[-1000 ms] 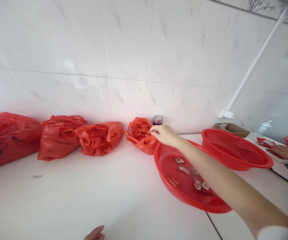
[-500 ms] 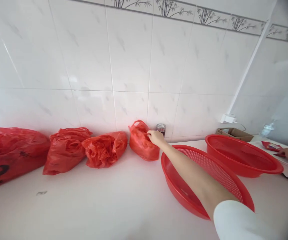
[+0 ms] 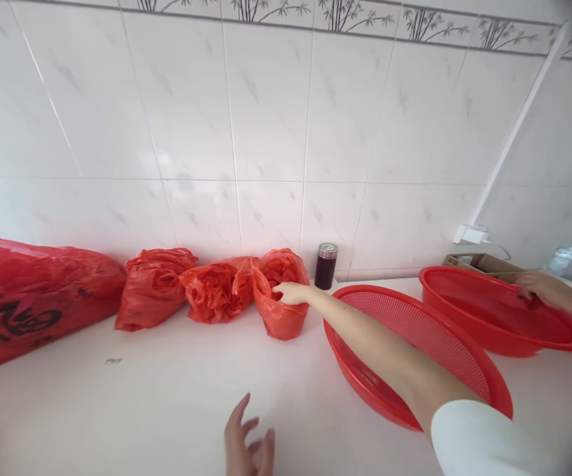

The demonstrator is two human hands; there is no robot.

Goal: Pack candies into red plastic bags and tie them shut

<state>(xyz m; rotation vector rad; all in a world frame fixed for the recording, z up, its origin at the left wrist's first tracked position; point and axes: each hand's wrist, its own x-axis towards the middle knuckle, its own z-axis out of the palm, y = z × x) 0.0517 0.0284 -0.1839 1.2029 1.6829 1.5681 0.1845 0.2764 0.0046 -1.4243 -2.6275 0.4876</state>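
My right hand (image 3: 291, 293) grips the near right rim of a red plastic bag (image 3: 284, 324), its fingertips hidden inside the mouth. The bag stands upright by the wall, its mouth open and crumpled red material visible inside. Low in the view, my left hand (image 3: 246, 443) is above the white table (image 3: 166, 410), fingers apart and holding nothing. Just left of the gripped bag, touching it, lies a bunched red plastic bag (image 3: 216, 294). My right forearm passes over a red perforated basket (image 3: 365, 390).
More red bags (image 3: 154, 291) line the wall, including a large one with black print (image 3: 42, 311). A dark lidded bottle (image 3: 325, 266) stands behind my right wrist. At right, another person's hand (image 3: 546, 289) is over a second red basket (image 3: 484, 334), near a cardboard box (image 3: 489, 266).
The bag has gone from leaning and bunched to upright with its mouth open, my right hand pulling its rim nearer. My left hand has come into view. The other person's hand has moved over the far basket.
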